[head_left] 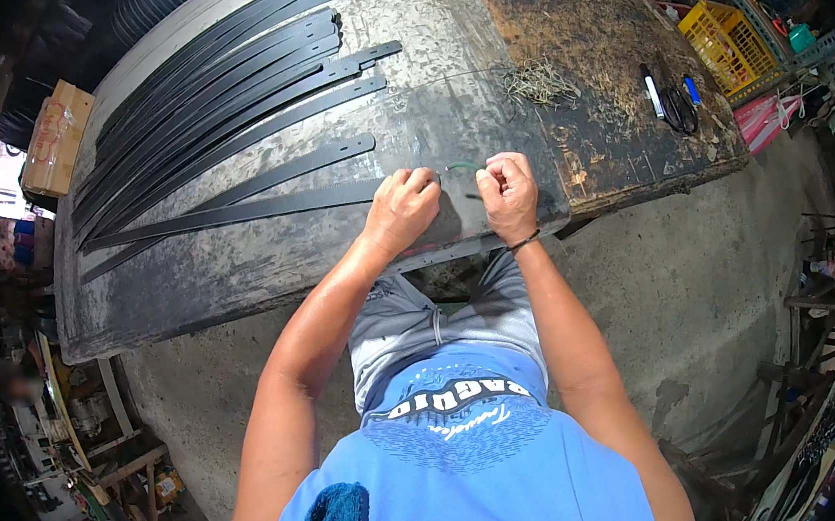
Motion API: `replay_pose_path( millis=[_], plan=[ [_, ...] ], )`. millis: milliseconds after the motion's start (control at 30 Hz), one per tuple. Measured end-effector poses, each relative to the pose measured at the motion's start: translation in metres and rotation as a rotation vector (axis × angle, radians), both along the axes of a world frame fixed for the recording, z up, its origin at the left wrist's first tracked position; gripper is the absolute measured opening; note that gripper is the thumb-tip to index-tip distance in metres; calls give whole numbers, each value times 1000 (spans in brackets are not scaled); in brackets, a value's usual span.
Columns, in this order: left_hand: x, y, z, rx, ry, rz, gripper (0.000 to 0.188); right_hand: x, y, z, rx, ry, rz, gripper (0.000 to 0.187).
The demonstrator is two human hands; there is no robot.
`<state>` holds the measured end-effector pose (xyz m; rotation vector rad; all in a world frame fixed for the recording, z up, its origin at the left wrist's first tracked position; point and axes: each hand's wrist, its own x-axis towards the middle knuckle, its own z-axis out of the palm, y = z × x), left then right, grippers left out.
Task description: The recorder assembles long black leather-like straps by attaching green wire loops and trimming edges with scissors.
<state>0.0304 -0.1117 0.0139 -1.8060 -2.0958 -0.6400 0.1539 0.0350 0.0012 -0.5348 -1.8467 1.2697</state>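
Observation:
At the table's near edge my left hand [404,206] is closed on the right end of a long flat black strip [272,201]. The fingers cover that end. Beside it, my right hand [508,197] pinches a short, thin, curved green piece [464,166], whose free end points toward the left hand; it looks like wire or cord, but its kind is unclear. A gap separates the two hands. Just behind the held strip lies another black strip [332,152] with a hole near its rounded end. Farther off, several similar strips [224,81] are fanned out.
The worn table [434,91] spans the front. On its brown right part lie a tangle of thin scraps [543,84], black-handled scissors [680,109], a white marker [652,94] and a blue pen [692,90]. A yellow crate [728,47] stands beyond; a cardboard box [57,138] is left.

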Motion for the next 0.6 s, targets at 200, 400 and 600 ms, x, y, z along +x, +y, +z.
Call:
replay_pose_path(
  millis=[200,400,600],
  plan=[
    [2,0,-8,164,-119,74,12,1,-3,3,84,-80,71,11],
    [2,-1,-9,195,-205,80,15,2,-7,8,171,-95,131,9],
    [2,-2,-9,200,-220,86,15,2,-7,6,235,-113,153,8]
  ],
)
